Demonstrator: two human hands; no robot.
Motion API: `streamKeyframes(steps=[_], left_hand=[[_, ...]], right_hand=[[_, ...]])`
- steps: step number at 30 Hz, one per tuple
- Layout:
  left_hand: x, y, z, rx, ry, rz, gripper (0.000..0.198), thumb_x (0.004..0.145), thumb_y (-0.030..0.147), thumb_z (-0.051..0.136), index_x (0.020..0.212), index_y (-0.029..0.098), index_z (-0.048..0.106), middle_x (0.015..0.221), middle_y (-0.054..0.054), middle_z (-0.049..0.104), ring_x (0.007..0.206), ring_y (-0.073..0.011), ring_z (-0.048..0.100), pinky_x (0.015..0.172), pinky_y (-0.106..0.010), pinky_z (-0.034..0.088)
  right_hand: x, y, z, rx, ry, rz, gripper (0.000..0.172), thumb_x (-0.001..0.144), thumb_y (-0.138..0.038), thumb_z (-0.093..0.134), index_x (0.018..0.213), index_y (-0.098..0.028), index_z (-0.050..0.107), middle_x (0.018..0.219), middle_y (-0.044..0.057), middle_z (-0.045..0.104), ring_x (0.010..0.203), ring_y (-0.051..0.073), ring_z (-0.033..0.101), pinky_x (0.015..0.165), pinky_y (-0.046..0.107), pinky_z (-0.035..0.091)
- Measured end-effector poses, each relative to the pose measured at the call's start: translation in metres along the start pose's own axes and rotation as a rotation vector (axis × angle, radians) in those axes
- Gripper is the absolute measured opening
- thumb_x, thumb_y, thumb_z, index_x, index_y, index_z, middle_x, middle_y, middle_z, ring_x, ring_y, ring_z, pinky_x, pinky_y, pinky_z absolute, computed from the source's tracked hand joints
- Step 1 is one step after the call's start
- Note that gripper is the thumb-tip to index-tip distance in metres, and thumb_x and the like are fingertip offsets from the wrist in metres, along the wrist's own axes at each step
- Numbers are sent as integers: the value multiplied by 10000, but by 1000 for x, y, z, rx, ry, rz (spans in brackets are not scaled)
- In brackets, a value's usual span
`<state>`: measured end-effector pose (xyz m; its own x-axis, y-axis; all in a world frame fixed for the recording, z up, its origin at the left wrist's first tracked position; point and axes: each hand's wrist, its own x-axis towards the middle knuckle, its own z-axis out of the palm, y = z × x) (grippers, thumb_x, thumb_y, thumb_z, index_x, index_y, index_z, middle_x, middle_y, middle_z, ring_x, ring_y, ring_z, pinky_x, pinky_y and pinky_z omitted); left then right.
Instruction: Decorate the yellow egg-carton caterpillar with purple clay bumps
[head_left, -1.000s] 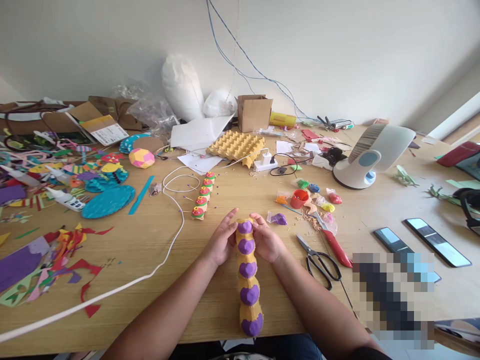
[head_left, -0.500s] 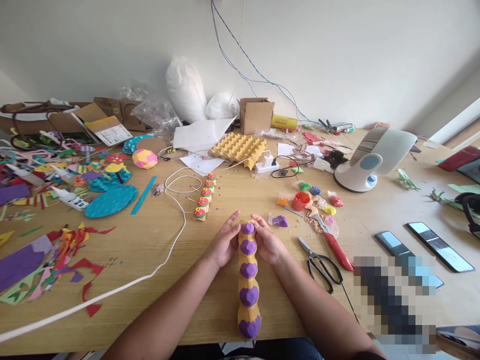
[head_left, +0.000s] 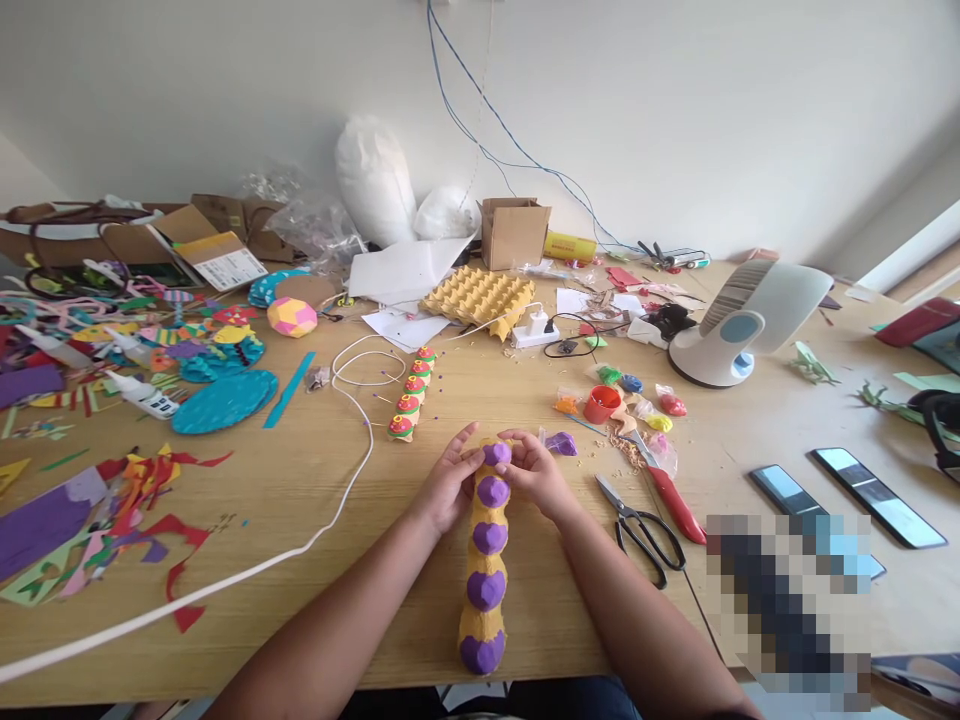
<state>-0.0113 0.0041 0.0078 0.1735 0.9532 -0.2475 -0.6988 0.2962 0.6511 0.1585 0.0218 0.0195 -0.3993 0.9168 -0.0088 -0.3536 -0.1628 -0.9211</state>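
Observation:
A yellow egg-carton strip (head_left: 481,562), its row of bumps capped in purple clay, lies lengthwise in front of me, the near end close to the table edge. My left hand (head_left: 452,482) holds its far end from the left, thumb against the last purple bump. From the right, my right hand (head_left: 534,474) pinches the same end, fingertips on the purple cap. Beyond my hands lies a finished-looking strip (head_left: 412,398) with red and green caps. A small bag of purple clay (head_left: 560,443) rests just past my right hand.
Scissors (head_left: 637,525) and a red-handled knife (head_left: 675,500) lie to the right, near a red cup (head_left: 602,404) and bags of coloured clay. A white fan (head_left: 739,325) stands farther back. Paper scraps cover the left; a white cable (head_left: 300,550) crosses the table.
The strip's near end has swung slightly left. The right hand's fingers have shifted over the far purple bump, while the left hand keeps its hold.

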Motion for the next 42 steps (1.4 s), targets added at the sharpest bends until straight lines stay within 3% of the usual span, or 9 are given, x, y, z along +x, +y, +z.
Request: streamKeyframes(steps=[7, 15, 20, 25, 28, 33, 42], left_hand=[[1, 1, 1, 8, -4, -15, 811, 787, 191, 830, 1479, 257, 411, 965, -40, 772, 718, -135, 723, 666, -233, 575], [0, 2, 2, -35, 6, -23, 770, 806, 171, 812, 1464, 260, 421, 1003, -39, 771, 735, -123, 722, 666, -222, 570], [-1, 6, 4, -6, -3, 2, 777, 795, 183, 824, 1458, 246, 424, 976, -24, 773, 728, -113, 718, 660, -210, 553], [0, 9, 5, 83, -38, 51, 882, 731, 177, 872, 1477, 239, 406, 1017, -36, 787, 839, -142, 742, 755, -234, 561], [-1, 10, 5, 125, -17, 73, 916, 711, 201, 887, 1486, 241, 399, 943, -18, 787, 788, -141, 736, 729, -232, 547], [-1, 10, 3, 163, -17, 87, 863, 703, 234, 893, 1434, 226, 435, 869, -5, 775, 673, -122, 700, 641, -212, 507], [2, 9, -2, 58, -77, 84, 817, 749, 221, 867, 1448, 247, 444, 943, -15, 771, 772, -137, 720, 726, -250, 548]], right_hand=[[4, 7, -6, -115, 38, -18, 493, 709, -377, 900, 1115, -233, 660, 758, -25, 683, 633, 125, 610, 591, 251, 462], [2, 7, -4, 92, -3, 33, 506, 733, -311, 890, 1181, -262, 661, 966, 0, 745, 812, 125, 677, 769, 259, 534], [4, 10, -5, 150, 27, 42, 473, 736, -310, 890, 1145, -253, 660, 899, -13, 749, 750, 118, 679, 756, 257, 540], [5, 11, -7, 170, 56, 28, 491, 734, -315, 892, 1161, -259, 658, 928, -4, 761, 781, 129, 695, 782, 271, 547], [5, 9, -6, 148, 38, 15, 478, 735, -303, 894, 1156, -256, 671, 877, -15, 748, 760, 121, 681, 772, 261, 538], [4, 9, -3, 107, 35, -27, 411, 740, -306, 892, 1100, -249, 702, 876, -15, 737, 766, 116, 665, 783, 259, 529], [5, 15, -3, 75, 26, -35, 457, 743, -310, 889, 1159, -266, 702, 869, -19, 725, 789, 118, 656, 780, 258, 526]])
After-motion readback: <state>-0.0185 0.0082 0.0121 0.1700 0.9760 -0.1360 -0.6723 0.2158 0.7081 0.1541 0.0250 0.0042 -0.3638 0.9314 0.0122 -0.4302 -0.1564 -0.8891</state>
